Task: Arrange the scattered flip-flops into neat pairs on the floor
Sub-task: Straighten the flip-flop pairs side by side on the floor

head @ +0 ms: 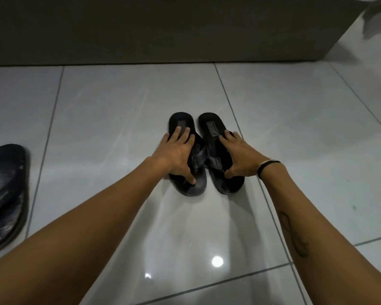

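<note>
Two black flip-flops lie side by side on the tiled floor, heels pointing away from me. My left hand [176,154] rests spread over the left flip-flop [180,122], fingers on its heel part and thumb near the toe. My right hand [238,156] grips the right flip-flop [211,126] the same way, fingers along its outer edge and thumb by the strap. The straps of both are partly hidden by my hands. A dark patterned flip-flop [6,194] lies at the left edge, partly cut off.
A dark brown wall or cabinet base [163,29] runs along the back of the glossy grey tiled floor [119,119]. A pale surface shows at the top right corner. A ceiling light reflects on the tile near my arms.
</note>
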`<state>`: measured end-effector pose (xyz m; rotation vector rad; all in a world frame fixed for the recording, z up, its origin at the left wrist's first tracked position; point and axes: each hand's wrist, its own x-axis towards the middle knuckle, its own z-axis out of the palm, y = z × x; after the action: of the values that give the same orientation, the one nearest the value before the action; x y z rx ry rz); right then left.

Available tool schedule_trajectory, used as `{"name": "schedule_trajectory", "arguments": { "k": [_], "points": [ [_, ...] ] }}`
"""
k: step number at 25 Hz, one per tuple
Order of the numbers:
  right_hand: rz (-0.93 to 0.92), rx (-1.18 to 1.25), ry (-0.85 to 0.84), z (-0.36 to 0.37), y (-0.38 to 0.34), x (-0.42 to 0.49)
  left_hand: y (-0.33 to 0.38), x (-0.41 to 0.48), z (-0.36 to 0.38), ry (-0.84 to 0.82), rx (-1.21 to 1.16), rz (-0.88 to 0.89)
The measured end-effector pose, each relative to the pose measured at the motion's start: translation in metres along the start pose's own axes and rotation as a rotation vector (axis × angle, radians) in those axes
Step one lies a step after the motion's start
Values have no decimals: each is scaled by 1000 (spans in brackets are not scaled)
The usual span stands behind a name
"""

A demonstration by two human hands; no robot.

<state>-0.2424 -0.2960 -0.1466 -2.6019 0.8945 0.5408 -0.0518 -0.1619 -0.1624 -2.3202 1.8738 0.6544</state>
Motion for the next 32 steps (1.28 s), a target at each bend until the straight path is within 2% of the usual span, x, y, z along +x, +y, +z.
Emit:
{"name": "schedule_trajectory", "arguments": {
  "k": [4,7,12,15,18,32],
  "points": [
    [8,0,-86,4,-4,8,-2,6,11,25,-25,-40],
    [51,7,-56,9,3,6,14,17,12,27,-43,1],
    [226,53,11,-1,82,-19,115,62,19,89,-130,15],
    [288,63,7,-14,141,-36,186,93,22,109,-176,-15],
    [309,37,-18,-21,180,-50,224,112,22,113,-168,6],
    [360,100,-28,-21,205,-46,230,126,20,106,-175,84]
  ]
}}
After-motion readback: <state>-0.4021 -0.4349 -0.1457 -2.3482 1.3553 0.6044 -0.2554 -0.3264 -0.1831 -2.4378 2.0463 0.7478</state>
